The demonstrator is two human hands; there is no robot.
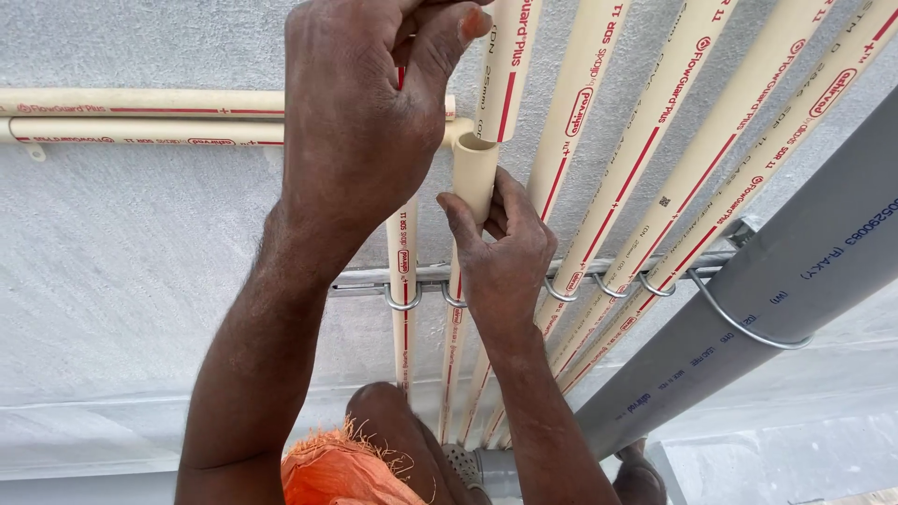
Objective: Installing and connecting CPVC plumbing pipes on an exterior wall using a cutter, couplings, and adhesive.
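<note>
Right hand (510,252) closed around the lower end of a cream elbow fitting (474,168), fingers and thumb pinching it just above the metal clamp rail (374,279). Left hand (360,122) curled over a cream pipe with a red stripe (508,65), thumb pressed against it right above the fitting's open mouth. Fitting itself against the grey textured wall (122,243), pipe end just touching its upper rim, side outlet joined to the lower of two horizontal cream pipes (140,131) running off to the left. To the fitting's right, more cream pipes (645,140) side by side, held by wire clips (599,285) on the rail. Farther right, a thick grey pipe (786,281). Well below the fitting, frayed orange cloth (341,472).
</note>
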